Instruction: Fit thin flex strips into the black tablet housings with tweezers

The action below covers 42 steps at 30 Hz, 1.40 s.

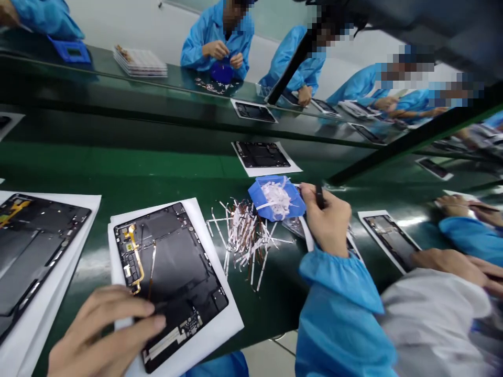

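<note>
My left hand [110, 327] is over the lower left of an opened black tablet housing [176, 267], which lies on white sheets [223, 335]. Its thumb and forefinger close at the lower end of a thin flex cable [152, 262]; the exact grip is hidden. A yellow-orange flex cable [135, 256] runs along the housing's left side. My right hand [328, 220] is closed beside a blue tray [257, 196] of white strips [277, 199], with a black tool [320, 196] showing between its fingers. Between my hands lies a heap of silvery and brown flex strips [245, 235].
Another opened tablet housing [43, 246] lies at the left on paper, and one more [261, 155] lies beyond the tray. Close at my right are a co-worker's hands [451, 264] and grey sleeve [432, 309]. A dark slanted post [377, 149] crosses the right side.
</note>
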### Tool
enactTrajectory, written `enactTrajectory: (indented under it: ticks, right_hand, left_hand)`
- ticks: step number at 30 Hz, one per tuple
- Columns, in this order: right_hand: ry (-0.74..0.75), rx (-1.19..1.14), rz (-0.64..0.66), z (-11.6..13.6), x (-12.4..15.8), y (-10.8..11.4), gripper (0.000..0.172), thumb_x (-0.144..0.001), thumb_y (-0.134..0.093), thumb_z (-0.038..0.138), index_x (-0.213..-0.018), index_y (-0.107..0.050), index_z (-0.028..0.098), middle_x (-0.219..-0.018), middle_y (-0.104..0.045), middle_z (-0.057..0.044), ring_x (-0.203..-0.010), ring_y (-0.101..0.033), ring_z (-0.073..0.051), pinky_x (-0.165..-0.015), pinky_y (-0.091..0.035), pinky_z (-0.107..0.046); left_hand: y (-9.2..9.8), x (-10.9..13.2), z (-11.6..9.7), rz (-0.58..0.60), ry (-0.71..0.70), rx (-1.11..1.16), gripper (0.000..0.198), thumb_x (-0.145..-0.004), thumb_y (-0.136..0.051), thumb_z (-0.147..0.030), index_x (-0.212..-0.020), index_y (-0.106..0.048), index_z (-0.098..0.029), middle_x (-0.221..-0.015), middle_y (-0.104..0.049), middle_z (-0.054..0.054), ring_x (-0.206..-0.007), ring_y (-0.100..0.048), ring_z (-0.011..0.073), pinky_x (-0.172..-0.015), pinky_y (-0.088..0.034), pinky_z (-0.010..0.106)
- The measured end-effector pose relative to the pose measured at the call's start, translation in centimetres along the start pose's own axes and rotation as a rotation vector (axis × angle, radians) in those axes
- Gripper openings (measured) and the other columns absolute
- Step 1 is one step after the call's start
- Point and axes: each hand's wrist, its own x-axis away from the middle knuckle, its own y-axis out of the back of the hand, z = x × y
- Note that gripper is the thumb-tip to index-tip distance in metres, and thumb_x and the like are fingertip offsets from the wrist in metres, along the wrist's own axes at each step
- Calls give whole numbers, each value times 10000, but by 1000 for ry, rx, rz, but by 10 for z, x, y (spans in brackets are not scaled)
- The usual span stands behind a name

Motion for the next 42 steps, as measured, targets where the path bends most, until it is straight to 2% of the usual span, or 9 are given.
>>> enactTrajectory:
  ticks: [3,5,7,10,14,19,25,32,42]
  right_hand:
    - [157,-69,54,36,48,-4,236,-950,-559,356,-968,-732,196,-993,-759,-92,-962,-713,-257,-898,-550,-417]
    - [321,-216,311,62,87,-15,167,-958,-562,278,-946,-717,218,-1009,-739,-76,-968,-713,-232,-868,-580,-376]
    - [416,-256,532,80,121,-28,185,-975,-540,245,-1043,-710,217,-1110,-707,-95,-962,-721,-220,-803,-611,-337]
    - [461,-226,671,90,150,-45,238,-1003,-495,235,-1151,-675,189,-1219,-655,-137,-846,-735,-209,-667,-627,-315]
    - [465,-224,689,85,154,-56,261,-1013,-463,202,-1214,-628,188,-1249,-625,-149,-823,-733,-196,-673,-633,-313]
    - [425,-228,703,84,154,-56,257,-1014,-458,192,-1225,-604,207,-1225,-627,-141,-887,-733,-202,-736,-637,-303]
    - [432,-211,718,84,155,-56,265,-1012,-452,189,-1230,-602,193,-1237,-624,-150,-847,-737,-201,-692,-635,-295]
    - [423,-213,718,86,154,-56,259,-1016,-442,185,-1221,-601,186,-1231,-623,-151,-812,-732,-187,-657,-627,-288]
    - [403,-199,738,85,156,-56,271,-1011,-428,181,-1217,-602,208,-1240,-621,-145,-900,-737,-212,-654,-633,-293]
  left_hand:
    - [-8,-36,12,-60,-12,15,203,-861,-717,-134,-983,-736,-295,-985,-682,-8,-859,-626,166,-786,-498,335]
    - [-16,-55,26,-7,89,36,87,-879,-720,-192,-923,-731,-266,-980,-679,1,-887,-634,162,-790,-504,320]
    - [-23,-67,42,79,179,38,24,-889,-712,-252,-888,-736,-246,-1020,-684,23,-964,-637,180,-864,-505,346]
    - [-31,-74,61,172,249,-9,67,-877,-723,-291,-845,-735,-233,-1045,-693,31,-1012,-634,196,-916,-496,374]
    - [-39,-76,69,245,283,-51,36,-872,-728,-251,-846,-722,-226,-1007,-687,17,-981,-627,190,-911,-474,380]
    - [-43,-76,69,282,316,-95,50,-887,-705,-239,-841,-716,-224,-1073,-650,31,-1003,-601,210,-904,-453,403]
    - [-43,-76,69,313,328,-132,48,-897,-694,-255,-862,-720,-236,-1126,-636,34,-1048,-588,225,-919,-450,414]
    - [-43,-76,68,322,336,-160,64,-902,-688,-277,-872,-718,-229,-1175,-629,42,-1099,-564,249,-927,-448,425]
    - [-47,-74,68,321,322,-248,62,-912,-672,-287,-927,-667,-227,-1171,-615,49,-1113,-544,260,-942,-441,433]
